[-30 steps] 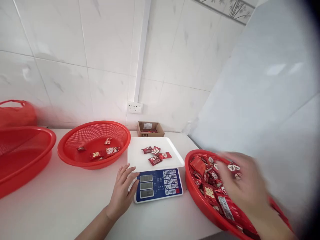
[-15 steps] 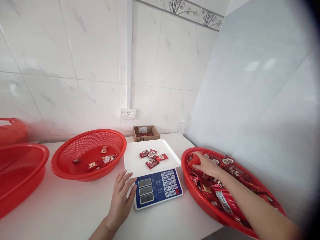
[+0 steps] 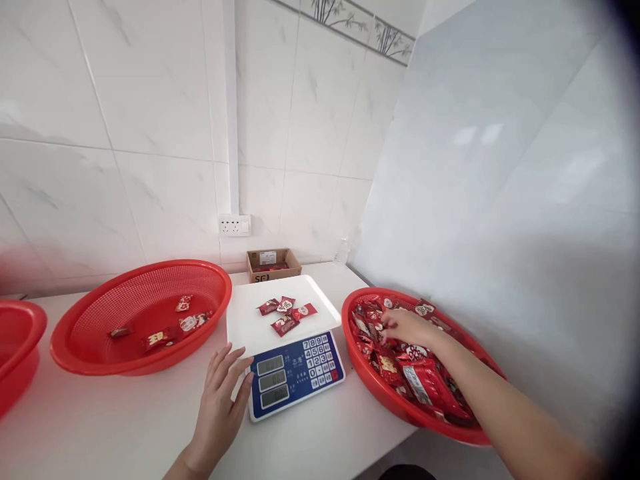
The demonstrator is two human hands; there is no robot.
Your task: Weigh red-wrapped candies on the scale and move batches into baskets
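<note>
My left hand (image 3: 223,393) rests open at the left edge of the blue and white digital scale (image 3: 295,373), fingers apart and fingertips by its displays. On the scale's white tray (image 3: 250,327) lie several small red snack packets (image 3: 285,325). My right hand (image 3: 405,327) reaches into the red basket (image 3: 373,393) on the right, its fingers bent down among many red packets (image 3: 387,363). Whatever its fingertips pinch is hidden among those packets. A larger red bag with a white label (image 3: 420,383) lies near my right forearm in that basket.
A red mesh basket (image 3: 140,275) holding a few packets stands left of the scale; another red basket (image 3: 20,320) is cut off at the far left. Behind the tray sit a cardboard box (image 3: 273,265) and a clear plastic bottle (image 3: 343,251) near the wall.
The view has turned rightward, so everything sits further left. My right hand has shifted a little deeper across the basket, and the red packet at its fingers no longer shows. The left hand stays by the scale.
</note>
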